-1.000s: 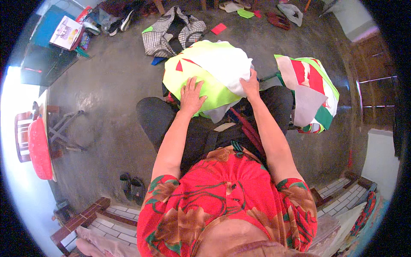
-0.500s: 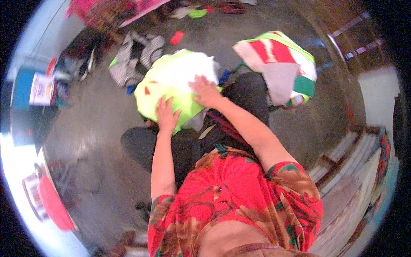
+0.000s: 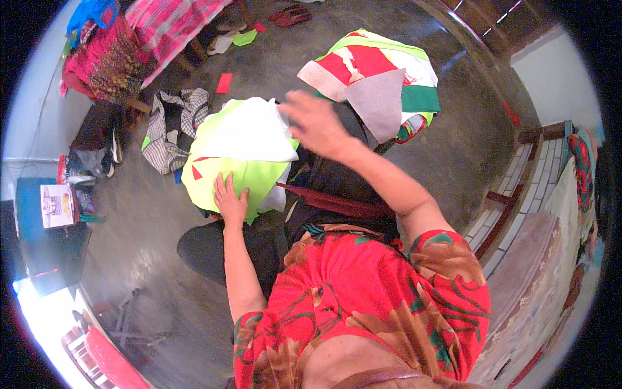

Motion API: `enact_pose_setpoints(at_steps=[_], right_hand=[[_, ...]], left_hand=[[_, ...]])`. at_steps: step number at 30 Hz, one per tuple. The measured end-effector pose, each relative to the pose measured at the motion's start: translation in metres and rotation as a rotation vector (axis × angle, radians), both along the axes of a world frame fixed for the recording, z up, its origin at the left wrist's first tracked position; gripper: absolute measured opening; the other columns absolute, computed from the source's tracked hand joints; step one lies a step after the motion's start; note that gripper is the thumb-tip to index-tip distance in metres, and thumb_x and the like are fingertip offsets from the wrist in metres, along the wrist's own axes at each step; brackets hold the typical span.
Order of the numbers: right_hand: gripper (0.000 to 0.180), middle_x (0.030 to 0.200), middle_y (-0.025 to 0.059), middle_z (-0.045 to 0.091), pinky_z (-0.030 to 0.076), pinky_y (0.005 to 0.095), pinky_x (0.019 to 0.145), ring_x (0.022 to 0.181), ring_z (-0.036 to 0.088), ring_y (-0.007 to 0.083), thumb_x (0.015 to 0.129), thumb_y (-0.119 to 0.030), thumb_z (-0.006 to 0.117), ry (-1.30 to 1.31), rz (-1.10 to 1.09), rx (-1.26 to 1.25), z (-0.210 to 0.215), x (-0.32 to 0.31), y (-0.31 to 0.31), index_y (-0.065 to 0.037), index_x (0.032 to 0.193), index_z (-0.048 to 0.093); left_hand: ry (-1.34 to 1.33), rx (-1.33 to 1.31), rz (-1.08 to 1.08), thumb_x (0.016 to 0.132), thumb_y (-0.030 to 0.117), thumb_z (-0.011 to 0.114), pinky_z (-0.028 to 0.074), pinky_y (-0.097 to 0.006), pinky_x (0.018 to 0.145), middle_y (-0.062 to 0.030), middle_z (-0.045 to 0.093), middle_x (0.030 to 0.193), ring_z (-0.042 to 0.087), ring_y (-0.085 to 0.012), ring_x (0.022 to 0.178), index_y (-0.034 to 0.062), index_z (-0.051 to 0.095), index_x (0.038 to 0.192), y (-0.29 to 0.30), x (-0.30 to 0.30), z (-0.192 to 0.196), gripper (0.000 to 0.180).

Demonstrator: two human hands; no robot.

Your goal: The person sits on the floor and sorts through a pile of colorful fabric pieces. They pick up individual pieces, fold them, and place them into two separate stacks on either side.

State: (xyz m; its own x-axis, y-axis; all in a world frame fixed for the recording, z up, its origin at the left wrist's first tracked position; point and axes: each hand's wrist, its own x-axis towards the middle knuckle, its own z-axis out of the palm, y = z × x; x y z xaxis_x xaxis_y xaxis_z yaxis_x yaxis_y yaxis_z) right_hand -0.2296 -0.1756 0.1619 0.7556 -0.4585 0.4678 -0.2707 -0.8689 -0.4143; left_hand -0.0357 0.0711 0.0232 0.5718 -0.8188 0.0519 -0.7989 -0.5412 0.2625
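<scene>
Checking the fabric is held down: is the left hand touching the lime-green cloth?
Touching. The head view shows the left hand lying flat, palm down, on the lime-green cloth.

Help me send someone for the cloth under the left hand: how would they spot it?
On the person's lap lies a lime-green cloth, pressed flat by the left hand. Unlike the multicoloured pile beyond, a white piece lies on it.

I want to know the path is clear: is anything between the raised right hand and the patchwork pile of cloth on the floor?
Nothing visible: only bare floor lies between the right hand and the patchwork pile.
</scene>
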Motion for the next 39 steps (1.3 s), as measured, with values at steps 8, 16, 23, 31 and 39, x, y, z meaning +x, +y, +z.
enact_pose_setpoints(at_steps=[8,16,23,31,39], right_hand=[[0.073,0.134,0.0229,0.038,0.028,0.0455,0.102,0.125,0.035,0.0368,0.073,-0.024,0.069,0.2,-0.579,-0.095,-0.019,-0.098,-0.043,-0.001,0.133,0.034],[0.071,0.136,0.0237,0.034,0.027,0.0464,0.104,0.126,0.033,0.0385,0.071,-0.006,0.06,0.267,-0.551,-0.12,-0.047,-0.104,-0.045,0.003,0.134,0.028],[0.077,0.138,0.0207,0.032,0.025,0.0463,0.106,0.127,0.032,0.0364,0.071,-0.004,0.064,0.346,-0.544,-0.18,-0.048,-0.106,-0.046,-0.002,0.138,0.025],[0.07,0.136,0.0199,0.036,0.027,0.0449,0.104,0.126,0.035,0.0355,0.072,-0.005,0.063,0.262,-0.563,-0.242,-0.057,-0.106,-0.048,-0.004,0.135,0.033],[0.061,0.137,0.0224,0.034,0.026,0.0457,0.105,0.126,0.034,0.0378,0.078,-0.012,0.059,0.268,-0.452,-0.172,-0.053,-0.116,-0.054,-0.001,0.133,0.034]], left_hand=[[0.063,-0.052,-0.007,0.078,0.022,0.068,0.022,-0.05,0.105,-0.0137,0.02,0.145,0.019,-0.0327,0.135,0.0123,0.036,0.134,-0.005,-0.006,0.011,0.065],[0.071,-0.047,0.016,0.077,0.024,0.068,0.022,-0.049,0.105,-0.013,0.021,0.145,0.019,-0.0317,0.135,0.0138,0.037,0.133,-0.004,-0.006,0.011,0.065],[0.023,-0.036,0.025,0.077,0.026,0.068,0.022,-0.05,0.105,-0.0127,0.023,0.144,0.02,-0.0315,0.134,0.014,0.037,0.134,-0.004,-0.005,0.003,0.065],[0.03,0.012,0.047,0.078,0.028,0.067,0.022,-0.05,0.105,-0.012,0.022,0.144,0.02,-0.0308,0.134,0.0141,0.037,0.134,-0.007,-0.007,0.008,0.065],[0.052,0.024,0.055,0.079,0.03,0.066,0.022,-0.051,0.105,-0.011,0.021,0.145,0.018,-0.0297,0.135,0.0152,0.036,0.134,-0.005,-0.004,0.005,0.064]])
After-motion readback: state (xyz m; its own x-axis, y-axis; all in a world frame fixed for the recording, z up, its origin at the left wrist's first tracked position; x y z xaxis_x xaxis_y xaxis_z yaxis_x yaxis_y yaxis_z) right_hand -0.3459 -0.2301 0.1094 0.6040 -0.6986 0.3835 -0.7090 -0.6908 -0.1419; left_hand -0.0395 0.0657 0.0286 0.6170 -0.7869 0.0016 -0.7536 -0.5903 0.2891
